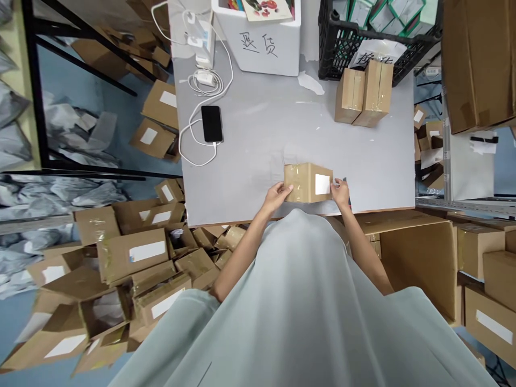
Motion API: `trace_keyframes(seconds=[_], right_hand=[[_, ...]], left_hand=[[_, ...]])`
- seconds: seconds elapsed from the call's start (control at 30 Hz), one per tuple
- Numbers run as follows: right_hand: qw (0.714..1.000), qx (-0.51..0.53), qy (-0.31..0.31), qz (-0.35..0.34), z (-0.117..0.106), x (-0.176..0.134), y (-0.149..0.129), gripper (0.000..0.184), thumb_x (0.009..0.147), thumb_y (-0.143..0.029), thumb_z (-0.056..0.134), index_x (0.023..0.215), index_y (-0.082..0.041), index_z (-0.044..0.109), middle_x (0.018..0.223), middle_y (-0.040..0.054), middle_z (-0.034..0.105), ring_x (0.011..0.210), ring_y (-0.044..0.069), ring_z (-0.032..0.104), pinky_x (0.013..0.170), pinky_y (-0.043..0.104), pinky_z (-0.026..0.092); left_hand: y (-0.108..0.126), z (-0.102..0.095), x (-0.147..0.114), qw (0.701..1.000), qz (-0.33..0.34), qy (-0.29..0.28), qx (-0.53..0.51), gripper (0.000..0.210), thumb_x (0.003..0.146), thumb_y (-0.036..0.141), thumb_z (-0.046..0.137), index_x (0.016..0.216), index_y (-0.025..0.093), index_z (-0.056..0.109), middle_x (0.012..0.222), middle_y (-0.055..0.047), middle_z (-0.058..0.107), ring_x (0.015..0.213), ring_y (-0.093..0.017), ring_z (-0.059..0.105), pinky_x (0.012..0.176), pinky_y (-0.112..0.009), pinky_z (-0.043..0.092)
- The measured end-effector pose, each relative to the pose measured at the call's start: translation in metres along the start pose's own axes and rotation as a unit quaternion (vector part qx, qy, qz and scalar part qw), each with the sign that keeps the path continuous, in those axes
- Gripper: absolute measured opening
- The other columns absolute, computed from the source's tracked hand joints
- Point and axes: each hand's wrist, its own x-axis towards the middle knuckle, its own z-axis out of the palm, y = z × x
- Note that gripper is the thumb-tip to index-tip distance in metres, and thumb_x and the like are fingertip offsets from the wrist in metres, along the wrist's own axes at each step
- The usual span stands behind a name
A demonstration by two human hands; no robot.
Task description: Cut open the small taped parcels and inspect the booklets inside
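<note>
A small taped cardboard box (299,183) with a white label (322,184) lies near the front edge of the grey table (258,129). My left hand (277,196) grips its left end, thumb on the front face. At the other end, my right hand (341,192) has its fingers pinched together at the box's edge beside the label. Small dark and reddish bits of some object show behind the right hand; most of it is hidden, and I cannot tell if the hand holds it.
Two closed cardboard boxes (364,94) stand before a black crate (377,37). A white bin (266,40), a phone (212,124) on a cable and a power strip (205,43) are at the back. Opened cartons (133,252) pile up on the left; a large carton (417,263) is at right.
</note>
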Motion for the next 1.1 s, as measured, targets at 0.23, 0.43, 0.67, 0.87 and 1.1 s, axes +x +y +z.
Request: trace_keyframes(seconds=[0.23, 0.43, 0.67, 0.87, 1.1], right_hand=[[0.989, 0.116, -0.049, -0.082, -0.021, -0.038, -0.036, 0.073, 0.094, -0.08, 0.067, 0.135, -0.02, 0.078, 0.142, 0.019, 0.073, 0.123, 0.035, 0.073, 0.102, 0.049, 0.065], [0.978, 0.15, -0.106, -0.104, -0.008, -0.049, -0.051, 0.082, 0.093, -0.079, 0.069, 0.152, -0.023, 0.069, 0.15, 0.0173, 0.066, 0.132, 0.033, 0.07, 0.107, 0.048, 0.066], [0.967, 0.167, -0.128, -0.148, 0.017, -0.037, -0.066, 0.086, 0.101, -0.082, 0.053, 0.162, -0.022, 0.058, 0.158, 0.0176, 0.065, 0.144, 0.035, 0.064, 0.124, 0.055, 0.053], [0.984, 0.046, -0.06, -0.163, -0.002, -0.028, -0.065, 0.091, 0.103, -0.085, 0.047, 0.17, -0.024, 0.048, 0.178, 0.0171, 0.041, 0.17, 0.034, 0.032, 0.14, 0.057, 0.026], [0.989, 0.075, -0.099, -0.077, -0.022, -0.007, -0.037, 0.101, 0.1, -0.09, 0.048, 0.172, -0.019, 0.047, 0.178, 0.0174, 0.045, 0.168, 0.033, 0.037, 0.139, 0.053, 0.028]], left_hand=[[0.012, 0.022, -0.007, 0.999, 0.011, -0.037, -0.028, 0.071, 0.079, 0.071, 0.089, 0.127, 0.018, 0.079, 0.131, -0.014, 0.081, 0.12, -0.032, 0.077, 0.101, -0.046, 0.066], [0.023, 0.011, -0.021, 0.999, 0.036, 0.004, 0.015, 0.068, 0.084, 0.064, 0.088, 0.131, 0.017, 0.079, 0.129, -0.014, 0.082, 0.114, -0.031, 0.078, 0.105, -0.048, 0.064], [0.036, 0.003, -0.039, 0.985, 0.117, 0.045, 0.117, 0.05, 0.099, 0.048, 0.074, 0.141, 0.022, 0.076, 0.139, -0.013, 0.075, 0.115, -0.026, 0.077, 0.107, -0.043, 0.062], [0.02, 0.019, -0.019, 0.988, 0.114, -0.019, 0.1, 0.044, 0.099, 0.043, 0.073, 0.137, 0.021, 0.077, 0.147, -0.013, 0.072, 0.129, -0.028, 0.073, 0.117, -0.045, 0.056], [-0.005, -0.003, 0.031, 0.996, -0.009, 0.043, 0.074, 0.041, 0.093, 0.024, 0.071, 0.133, 0.015, 0.073, 0.14, -0.017, 0.077, 0.132, -0.029, 0.072, 0.117, -0.046, 0.056]])
